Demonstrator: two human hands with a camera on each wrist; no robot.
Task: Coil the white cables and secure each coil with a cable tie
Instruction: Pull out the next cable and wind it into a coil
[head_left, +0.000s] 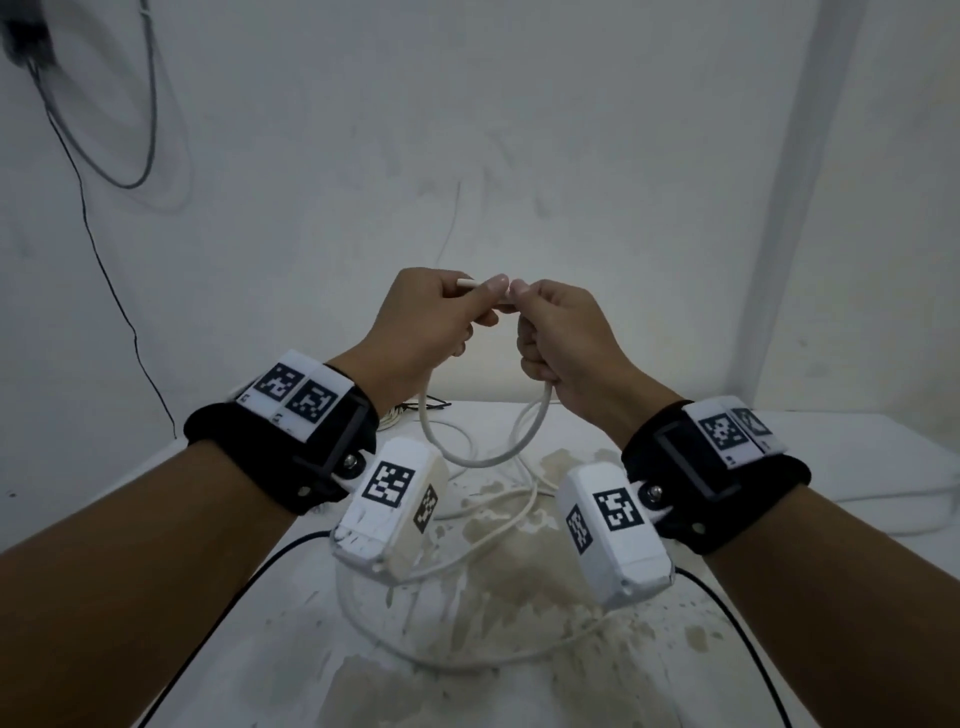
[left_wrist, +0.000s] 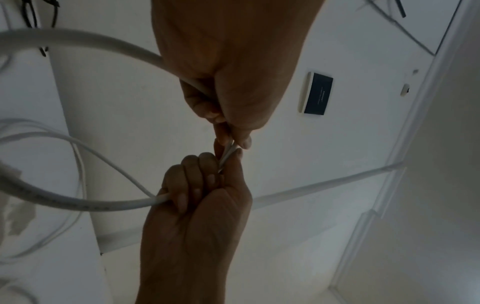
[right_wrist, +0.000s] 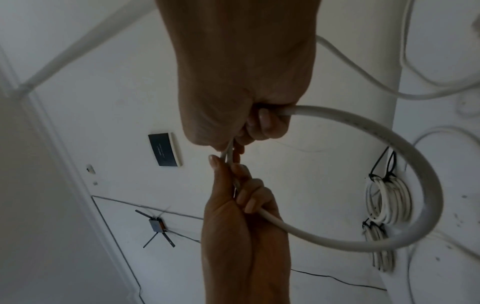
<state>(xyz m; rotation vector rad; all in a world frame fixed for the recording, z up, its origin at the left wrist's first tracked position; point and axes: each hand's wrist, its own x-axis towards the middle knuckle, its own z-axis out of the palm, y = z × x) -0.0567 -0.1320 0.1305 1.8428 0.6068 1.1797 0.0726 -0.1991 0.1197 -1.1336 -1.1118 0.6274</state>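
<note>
- A white cable is held up above the counter, bent into one loop that hangs between the two hands; its cut end pokes out past the left thumb.
- The left hand is closed round the cable, thumb and forefinger pinching the top; the lower fingers are curled round the loop's left side.
- The right hand grips it too, fingers curled round the loop's right side, with its fingertips meeting the left hand's at the top.
- In the right wrist view the loop is seen as a nearly closed ring with open air inside it.
- More slack of white cable lies loose on the counter under the hands, partly hidden by the wrist cameras.
- Finished coils bound with black ties lie on the counter, well apart from the hands.
- The counter is stained brown in the middle; its far edge meets a white wall, leaving free room above.
- Printing along the cable is too small to be read.
- A black wire hangs down the wall at the left.
</note>
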